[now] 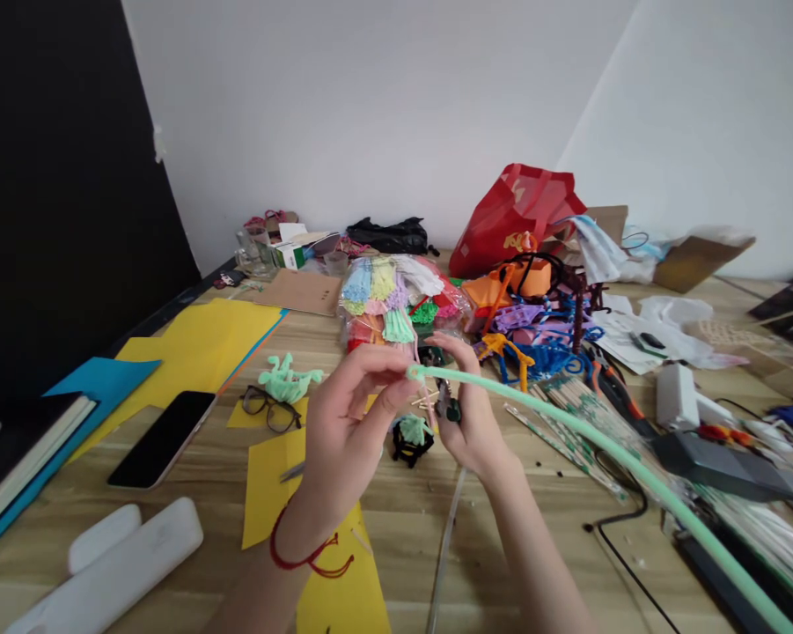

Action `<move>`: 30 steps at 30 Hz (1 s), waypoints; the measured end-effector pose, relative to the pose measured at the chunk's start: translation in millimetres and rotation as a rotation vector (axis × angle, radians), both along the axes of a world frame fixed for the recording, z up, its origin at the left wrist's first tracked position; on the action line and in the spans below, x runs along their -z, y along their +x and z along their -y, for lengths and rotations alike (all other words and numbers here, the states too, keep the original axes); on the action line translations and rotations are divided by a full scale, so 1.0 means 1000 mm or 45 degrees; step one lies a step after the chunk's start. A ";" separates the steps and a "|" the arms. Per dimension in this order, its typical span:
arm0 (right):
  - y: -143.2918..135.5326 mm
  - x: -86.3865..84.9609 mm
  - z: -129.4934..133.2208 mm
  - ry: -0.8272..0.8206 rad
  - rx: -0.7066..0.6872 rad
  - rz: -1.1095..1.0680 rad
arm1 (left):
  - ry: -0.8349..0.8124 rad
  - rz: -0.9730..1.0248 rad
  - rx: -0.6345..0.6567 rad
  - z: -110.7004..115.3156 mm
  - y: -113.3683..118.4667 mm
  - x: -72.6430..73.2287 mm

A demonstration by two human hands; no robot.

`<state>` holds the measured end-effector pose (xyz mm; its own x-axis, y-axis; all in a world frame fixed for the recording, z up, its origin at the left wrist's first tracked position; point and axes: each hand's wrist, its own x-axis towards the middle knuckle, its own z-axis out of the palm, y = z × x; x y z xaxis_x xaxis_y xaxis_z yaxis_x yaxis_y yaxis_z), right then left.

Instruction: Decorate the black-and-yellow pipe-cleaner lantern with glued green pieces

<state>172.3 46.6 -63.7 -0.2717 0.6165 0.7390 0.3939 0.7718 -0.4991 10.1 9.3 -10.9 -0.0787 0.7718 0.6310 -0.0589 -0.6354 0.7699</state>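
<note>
My left hand (356, 423) pinches the end of a long mint-green pipe cleaner (568, 418) between thumb and fingers. From there the stem arches right, over my right wrist, to the lower right corner. Behind it, my right hand (472, 414) is curled round a small dark tool (447, 401) with some metal showing; its kind is unclear. A thin pale pink strip (428, 396) hangs between the hands. Below them on the table is a small black and mint-green fuzzy piece (413, 438). A mint-green pipe-cleaner shape (285, 380) lies to the left.
Yellow paper (270, 493), glasses (270, 409) and a phone (163, 438) lie left. Bundled pipe cleaners (396, 299) sit behind my hands. A red bag (518, 220), wrapped stems (581, 414) and pliers (617, 387) are at right. A pale cable (445, 555) runs towards me.
</note>
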 end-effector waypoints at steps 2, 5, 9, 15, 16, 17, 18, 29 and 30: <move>0.000 -0.003 0.003 0.057 0.090 0.000 | 0.093 -0.137 -0.046 0.000 -0.001 0.002; 0.000 -0.008 0.010 0.106 0.196 0.011 | 0.220 -0.326 -0.125 0.000 0.000 0.003; 0.000 -0.017 0.017 0.165 0.306 0.061 | 0.313 -0.458 -0.244 0.003 0.002 0.002; 0.003 -0.024 0.021 0.173 0.398 0.209 | 0.359 -0.592 -0.356 0.006 0.000 0.003; 0.003 -0.024 0.021 0.164 0.401 0.214 | 0.361 -0.610 -0.362 0.006 -0.001 0.003; 0.003 -0.025 0.021 0.157 0.401 0.209 | 0.360 -0.619 -0.359 0.006 -0.001 0.004; 0.003 -0.025 0.021 0.148 0.397 0.200 | 0.357 -0.619 -0.350 0.006 -0.001 0.004; 0.003 -0.019 0.022 0.114 0.424 0.161 | 0.350 -0.603 -0.308 0.005 0.000 0.002; 0.002 -0.019 0.022 0.113 0.430 0.157 | 0.356 -0.603 -0.311 0.005 0.001 0.002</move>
